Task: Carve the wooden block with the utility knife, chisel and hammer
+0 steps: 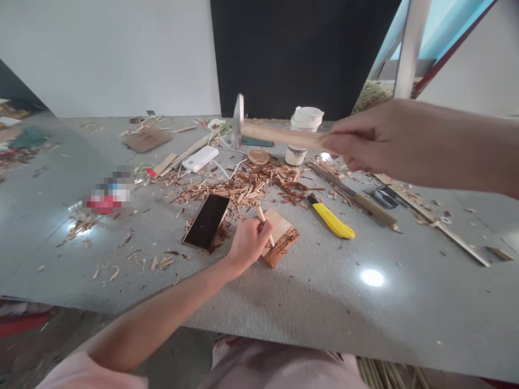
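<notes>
one littered grey table (405, 319), black panel (300, 48) behind — left hand (248, 244) clenching chisel (260, 214), right hand (367, 138) hammer (284, 136).

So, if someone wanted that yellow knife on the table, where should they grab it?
Probably the middle of the yellow knife, pinched from above, coming from the near right: it lies flat, its rounded yellow end facing that way, while its black end points away toward the wood chips.

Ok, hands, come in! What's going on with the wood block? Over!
Right hand raised, gripping hammer. Left hand holding chisel, tip down at wood block. Phone and yellow knife close by, either side.
</notes>
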Tool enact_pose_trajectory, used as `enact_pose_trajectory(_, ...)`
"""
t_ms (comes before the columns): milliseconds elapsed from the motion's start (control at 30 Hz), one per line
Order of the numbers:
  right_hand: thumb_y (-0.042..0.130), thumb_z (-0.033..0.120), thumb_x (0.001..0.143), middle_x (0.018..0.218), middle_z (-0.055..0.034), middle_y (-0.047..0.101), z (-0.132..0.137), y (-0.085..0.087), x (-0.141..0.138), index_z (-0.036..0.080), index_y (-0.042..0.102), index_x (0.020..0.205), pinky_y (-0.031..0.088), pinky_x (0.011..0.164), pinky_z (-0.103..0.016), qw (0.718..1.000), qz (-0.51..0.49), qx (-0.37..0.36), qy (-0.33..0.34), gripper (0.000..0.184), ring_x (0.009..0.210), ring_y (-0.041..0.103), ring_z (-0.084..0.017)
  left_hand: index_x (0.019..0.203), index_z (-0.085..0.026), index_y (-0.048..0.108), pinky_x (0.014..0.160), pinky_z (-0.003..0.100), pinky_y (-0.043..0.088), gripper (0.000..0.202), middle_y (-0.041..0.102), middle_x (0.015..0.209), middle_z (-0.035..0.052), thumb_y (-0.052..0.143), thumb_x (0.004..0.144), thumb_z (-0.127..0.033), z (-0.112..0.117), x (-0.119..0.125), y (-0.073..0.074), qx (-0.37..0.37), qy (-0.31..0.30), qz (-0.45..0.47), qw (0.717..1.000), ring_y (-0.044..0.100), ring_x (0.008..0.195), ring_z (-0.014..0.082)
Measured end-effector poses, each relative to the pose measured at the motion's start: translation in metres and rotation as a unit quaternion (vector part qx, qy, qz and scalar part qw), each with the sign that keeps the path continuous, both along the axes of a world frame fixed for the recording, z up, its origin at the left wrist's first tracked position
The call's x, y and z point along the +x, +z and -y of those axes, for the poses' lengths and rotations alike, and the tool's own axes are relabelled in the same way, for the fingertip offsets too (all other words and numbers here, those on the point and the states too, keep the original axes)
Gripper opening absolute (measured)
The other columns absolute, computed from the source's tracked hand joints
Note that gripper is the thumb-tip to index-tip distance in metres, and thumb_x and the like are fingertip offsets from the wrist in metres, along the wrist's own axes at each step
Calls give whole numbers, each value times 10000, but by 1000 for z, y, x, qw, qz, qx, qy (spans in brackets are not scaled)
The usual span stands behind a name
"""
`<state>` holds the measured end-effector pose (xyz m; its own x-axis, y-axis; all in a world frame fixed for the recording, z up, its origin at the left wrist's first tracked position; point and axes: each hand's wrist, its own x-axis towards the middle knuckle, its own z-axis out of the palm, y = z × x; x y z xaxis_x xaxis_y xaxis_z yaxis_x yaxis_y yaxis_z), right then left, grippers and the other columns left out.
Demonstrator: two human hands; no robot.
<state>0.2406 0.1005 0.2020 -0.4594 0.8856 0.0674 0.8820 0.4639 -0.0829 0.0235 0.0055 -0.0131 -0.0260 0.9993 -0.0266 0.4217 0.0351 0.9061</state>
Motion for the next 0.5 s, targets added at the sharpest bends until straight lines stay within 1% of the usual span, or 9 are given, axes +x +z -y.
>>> enact_pose_trajectory(33,429,843,941,517,38,478,0,0,1,211,643,722,286,469,-319,999,36,-36,5,702,409,381,-70,601,-194,580,504,232,543,424,660,533,51,492,968,-387,0,0,0,-1,1,0,1000,715,545,182)
enact_pose_trajectory(100,446,834,942,524,42,484,1,-2,2,210,624,716,294,479,-323,989,105,-102,16,687,412,397,-65,626,-192,585,492,228,537,404,656,539,46,488,967,-386,1,1,-1,-4,0,5,1000,726,558,187)
enact_pose_trajectory(133,457,829,941,538,43,500,2,-3,2,209,625,727,296,483,-323,988,114,-105,17,677,415,402,-61,633,-192,585,487,226,533,396,654,543,45,486,966,-384,1,1,-1,-4,-1,7,1000,730,567,191)
enact_pose_trajectory(233,307,800,1006,593,31,553,2,-6,4,207,648,800,293,488,-324,997,77,-30,4,714,421,384,-52,637,-193,580,484,228,528,396,638,534,40,484,966,-390,1,1,-2,4,-4,5,1000,725,566,193)
enact_pose_trajectory(267,292,805,1004,593,28,552,1,-7,5,205,643,790,296,489,-322,997,76,-29,14,728,426,383,-51,636,-193,579,488,227,528,396,636,530,37,485,967,-388,1,1,-2,8,-5,2,1000,716,554,187)
enact_pose_trajectory(333,355,849,959,572,27,535,-2,-7,8,202,623,734,309,493,-320,991,104,-67,44,735,441,405,-54,628,-194,575,485,223,516,398,639,531,36,485,968,-379,1,2,-1,13,-7,-5,1000,700,536,175)
enact_pose_trajectory(400,378,879,924,570,22,539,-5,-6,10,202,629,727,298,486,-316,991,102,-73,40,749,442,416,-57,612,-195,567,475,223,498,411,643,537,41,481,970,-378,2,2,-1,15,-8,-15,1000,694,530,173)
enact_pose_trajectory(467,349,862,946,620,16,586,-5,-6,10,206,660,767,278,480,-304,999,35,1,6,748,439,402,-51,599,-198,554,472,226,488,427,636,532,43,475,973,-386,2,2,0,17,-7,-24,1000,697,533,179)
enact_pose_trajectory(500,379,853,945,643,15,605,-5,-6,10,209,666,763,275,479,-297,999,-6,41,-6,728,443,400,-48,596,-199,549,473,227,487,429,633,528,42,473,974,-387,2,2,0,17,-7,-26,999,699,536,181)
